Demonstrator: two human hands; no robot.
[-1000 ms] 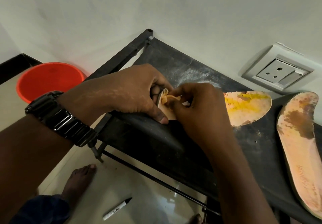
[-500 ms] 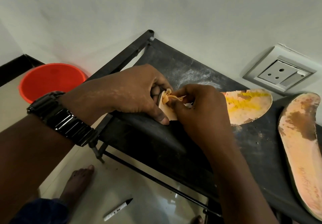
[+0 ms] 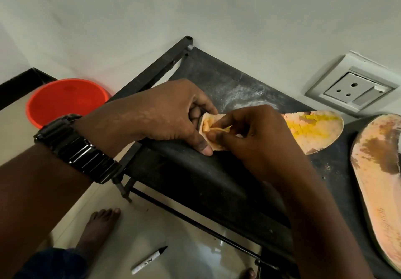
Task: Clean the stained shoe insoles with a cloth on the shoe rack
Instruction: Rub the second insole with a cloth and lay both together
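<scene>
A pale orange insole (image 3: 312,131) with a yellow stain lies across the black shoe rack (image 3: 195,181). My left hand (image 3: 165,116), with a black watch on its wrist, grips the insole's heel end, thumb pressed against the rack. My right hand (image 3: 258,135) pinches a small yellow-stained cloth (image 3: 217,128) against that heel end. A second insole (image 3: 377,170) with a brown stain lies on the rack at the right, apart from both hands.
An orange bucket (image 3: 65,101) stands on the floor left of the rack. A white wall socket (image 3: 351,88) sits above the rack's right side. On the tiled floor below are my bare foot (image 3: 97,226) and a marker pen (image 3: 149,261).
My right hand has shifted a little along the heel end with the cloth. My left hand keeps the same grip on the insole.
</scene>
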